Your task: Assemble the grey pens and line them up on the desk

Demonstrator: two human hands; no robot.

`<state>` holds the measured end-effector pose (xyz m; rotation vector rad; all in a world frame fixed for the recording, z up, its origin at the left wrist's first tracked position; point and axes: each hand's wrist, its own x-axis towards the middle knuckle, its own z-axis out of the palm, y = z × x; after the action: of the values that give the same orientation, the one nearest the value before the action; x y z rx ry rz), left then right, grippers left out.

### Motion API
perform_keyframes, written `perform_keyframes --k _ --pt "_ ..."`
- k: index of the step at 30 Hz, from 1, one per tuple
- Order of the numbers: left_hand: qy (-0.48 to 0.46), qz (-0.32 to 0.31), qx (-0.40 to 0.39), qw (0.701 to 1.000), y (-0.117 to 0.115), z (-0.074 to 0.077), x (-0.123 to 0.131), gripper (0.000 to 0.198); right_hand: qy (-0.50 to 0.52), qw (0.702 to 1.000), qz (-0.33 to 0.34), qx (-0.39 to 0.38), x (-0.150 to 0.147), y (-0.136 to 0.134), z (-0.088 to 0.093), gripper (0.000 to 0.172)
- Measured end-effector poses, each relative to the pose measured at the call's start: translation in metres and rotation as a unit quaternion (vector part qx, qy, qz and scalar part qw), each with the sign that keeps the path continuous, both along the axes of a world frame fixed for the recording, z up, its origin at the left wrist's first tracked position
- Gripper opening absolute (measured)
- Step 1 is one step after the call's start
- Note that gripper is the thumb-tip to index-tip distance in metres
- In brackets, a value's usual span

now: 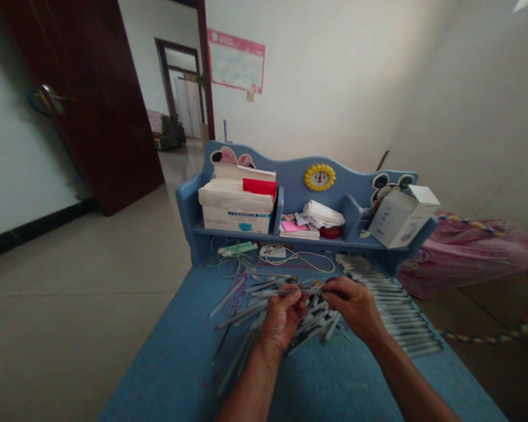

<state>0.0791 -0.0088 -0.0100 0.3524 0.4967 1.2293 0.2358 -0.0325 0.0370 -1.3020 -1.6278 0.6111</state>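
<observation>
My left hand (285, 316) is closed on a thin grey pen-like stick (310, 291) above the middle of the blue desk. The stick lies roughly level, and the fingertips of my right hand (352, 302) pinch its right end. Beneath and around both hands spreads a loose pile of similar grey sticks (246, 313), pointing many ways. To the right of my right hand, a long row of such sticks (400, 313) lies side by side. Small parts within the pile are too blurred to make out.
Behind the pile, a white cable (321, 258) and green-white sticks (240, 249) lie on the blue desk (158, 375). Its raised shelf holds a white box of papers (237, 217), a paper roll (323, 212) and a tilted white box (400, 220).
</observation>
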Motion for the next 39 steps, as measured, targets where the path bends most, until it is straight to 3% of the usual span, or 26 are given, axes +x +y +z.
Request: perform_keyframes --k 9,22,28,39 --pt "0.008 0.011 -0.001 1.000 0.000 0.000 0.000 0.021 -0.062 0.997 0.027 0.042 0.001 -0.002 0.006 0.013" --pt "0.016 0.000 0.009 1.000 0.001 -0.001 -0.003 0.021 -0.095 0.994 0.058 -0.012 0.002 0.002 0.013 0.016" --pt "0.026 -0.005 0.014 1.000 0.002 0.001 -0.004 0.018 -0.137 0.988 0.077 0.003 0.004 0.003 0.018 0.018" --pt "0.008 -0.003 -0.009 1.000 0.003 -0.003 -0.003 0.017 -0.156 0.985 0.072 -0.017 0.002 0.008 0.009 0.023"
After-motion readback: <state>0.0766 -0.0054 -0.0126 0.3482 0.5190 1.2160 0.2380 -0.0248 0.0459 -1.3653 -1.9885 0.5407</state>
